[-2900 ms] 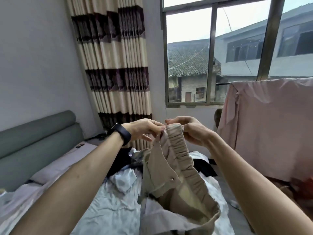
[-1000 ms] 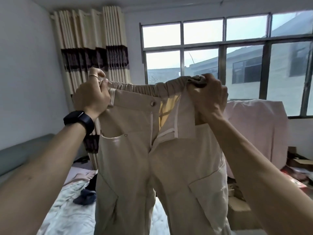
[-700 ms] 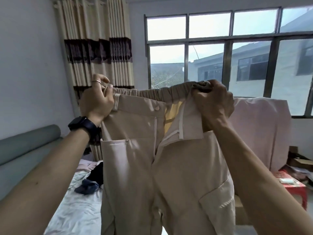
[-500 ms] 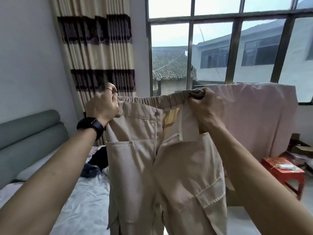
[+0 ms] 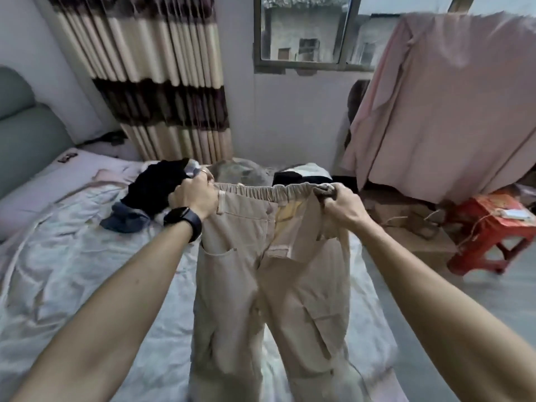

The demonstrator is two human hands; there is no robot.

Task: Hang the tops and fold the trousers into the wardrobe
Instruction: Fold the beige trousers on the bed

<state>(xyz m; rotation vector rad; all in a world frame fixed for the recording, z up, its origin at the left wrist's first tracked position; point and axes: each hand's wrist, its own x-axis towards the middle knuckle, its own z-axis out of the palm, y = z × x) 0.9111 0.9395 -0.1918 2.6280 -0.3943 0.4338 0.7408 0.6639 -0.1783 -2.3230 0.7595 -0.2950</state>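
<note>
Both hands are on the beige trousers (image 5: 269,285), and here's the grip. The left hand (image 5: 193,197) has its fingers curled tight round one end of the elastic waistband (image 5: 261,192). The right hand (image 5: 340,205) bunches the other end in a closed fist. The band runs taut from one set of fingers to the other, with the front of the trousers facing the camera and the fly open (a yellowish lining shows just below the band, nearer the right fingers). The legs hang down below the knuckles, in front of the pale bed sheet (image 5: 72,271), and run out of view at the bottom. There's a black watch (image 5: 183,222) on the left wrist.

Just beyond the left fingers, a heap of dark clothes (image 5: 150,187) lies on the bed. Beyond the right fingers lies a black-and-white garment (image 5: 301,177). Well out past the right hand, a red stool (image 5: 490,227) stands on the floor, with a big pink cloth (image 5: 449,97) draped high above it. A striped curtain (image 5: 159,82) hangs far beyond the left fingers.
</note>
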